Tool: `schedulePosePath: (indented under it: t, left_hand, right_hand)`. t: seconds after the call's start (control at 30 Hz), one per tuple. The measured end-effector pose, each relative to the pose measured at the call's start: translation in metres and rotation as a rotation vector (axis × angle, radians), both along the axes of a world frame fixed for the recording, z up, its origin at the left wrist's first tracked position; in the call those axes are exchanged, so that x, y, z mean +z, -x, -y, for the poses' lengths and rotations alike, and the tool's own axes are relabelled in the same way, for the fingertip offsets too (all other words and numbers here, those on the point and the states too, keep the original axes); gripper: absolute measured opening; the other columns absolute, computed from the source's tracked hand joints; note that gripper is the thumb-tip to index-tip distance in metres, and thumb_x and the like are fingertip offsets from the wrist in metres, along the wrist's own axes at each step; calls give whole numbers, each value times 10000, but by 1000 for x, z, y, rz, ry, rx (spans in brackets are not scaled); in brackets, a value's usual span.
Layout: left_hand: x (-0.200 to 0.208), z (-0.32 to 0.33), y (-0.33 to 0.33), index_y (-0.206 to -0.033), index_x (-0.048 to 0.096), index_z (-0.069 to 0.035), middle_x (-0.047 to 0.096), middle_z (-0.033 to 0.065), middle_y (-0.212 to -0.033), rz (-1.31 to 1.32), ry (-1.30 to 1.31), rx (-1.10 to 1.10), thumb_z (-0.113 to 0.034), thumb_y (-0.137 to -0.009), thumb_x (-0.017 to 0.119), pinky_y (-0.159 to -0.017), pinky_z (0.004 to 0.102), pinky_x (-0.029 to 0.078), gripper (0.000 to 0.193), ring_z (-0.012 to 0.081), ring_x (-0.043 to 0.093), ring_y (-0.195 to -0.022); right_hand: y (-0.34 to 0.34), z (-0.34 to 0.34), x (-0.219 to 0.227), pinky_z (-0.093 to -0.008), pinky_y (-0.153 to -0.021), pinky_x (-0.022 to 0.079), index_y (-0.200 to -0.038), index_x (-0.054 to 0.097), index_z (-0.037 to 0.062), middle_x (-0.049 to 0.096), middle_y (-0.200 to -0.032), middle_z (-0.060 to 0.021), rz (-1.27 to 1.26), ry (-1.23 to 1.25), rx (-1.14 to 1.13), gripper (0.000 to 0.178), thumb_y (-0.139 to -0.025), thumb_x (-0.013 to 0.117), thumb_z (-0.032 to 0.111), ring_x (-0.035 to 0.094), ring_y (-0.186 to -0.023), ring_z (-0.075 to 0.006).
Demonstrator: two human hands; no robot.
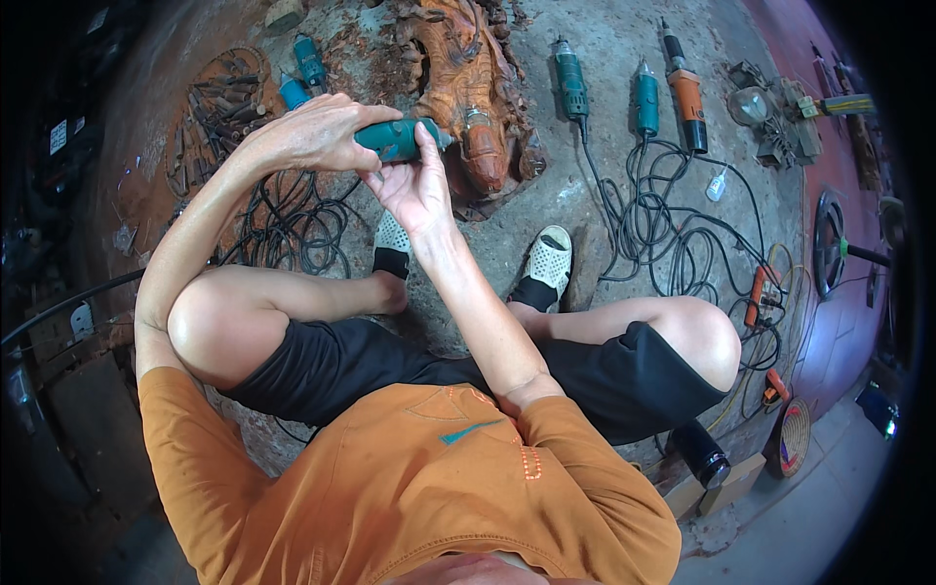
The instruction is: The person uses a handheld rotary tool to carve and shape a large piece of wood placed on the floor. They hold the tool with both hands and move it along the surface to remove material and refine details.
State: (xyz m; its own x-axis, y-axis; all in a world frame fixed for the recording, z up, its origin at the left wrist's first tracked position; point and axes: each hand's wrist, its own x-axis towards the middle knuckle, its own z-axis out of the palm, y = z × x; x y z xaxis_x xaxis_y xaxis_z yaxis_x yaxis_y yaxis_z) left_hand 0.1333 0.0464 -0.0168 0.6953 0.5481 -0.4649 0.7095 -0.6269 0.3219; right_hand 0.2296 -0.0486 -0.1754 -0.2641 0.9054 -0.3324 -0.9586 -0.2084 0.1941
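Grey concrete floor (538, 93) bears a carved brown wooden sculpture (458, 73). Left of it, the left hand (317, 135) and right hand (417, 190) curl grasping fingers around a green cylindrical power tool (392, 144).

"Checking the grey floor (609, 44): bearing what at twelve o'clock?"
"Bearing a carved brown wood piece (483, 161)."
"And toward one and two?"
"Carrying two green power tools (572, 86), an orange one (686, 97), looped black cables (673, 231)."
"And near ten?"
"Holding more tangled cable (290, 234)."

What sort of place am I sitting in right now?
Probably a wood-carving workshop: there's a carved wooden piece, a held green power tool and an orange power tool lying to the right.
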Motion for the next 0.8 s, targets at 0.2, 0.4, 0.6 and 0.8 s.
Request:
schedulePosePath:
  t: [0.2,0.4,0.6,0.8]
  left_hand:
    - [5,4,-2,-1334,620,-27,690,267,-812,20,-11,-35,-280,-689,715,-773,443,553,700,375,691,-737]
    - [-4,0,7,-1352,609,-54,696,235,-778,66,-10,-89,-309,-667,751,-731,442,542,745,362,686,-714]
    - [1,0,7,-1355,614,-65,701,226,-787,39,45,-62,-314,-667,764,-743,434,535,747,357,678,-705]
    - [0,-1,12,-1341,629,-26,652,217,-673,72,62,-45,-312,-675,746,-726,406,542,735,320,662,-648]
  right_hand:
    - [1,7,7,-506,-1035,466,-1303,544,140,639,-1284,-42,44,10,-5,491,-957,657,470,594,-1220,-213]
    - [3,13,10,-519,-1060,463,-1297,544,126,645,-1265,-78,9,54,-3,484,-954,674,442,612,-1197,-244]
    - [4,15,13,-530,-1063,478,-1284,553,114,645,-1254,-105,-7,84,-26,468,-953,686,417,621,-1184,-266]
    - [5,18,22,-537,-1064,478,-1296,540,115,624,-1281,-113,-4,95,-26,478,-950,694,405,612,-1198,-270]
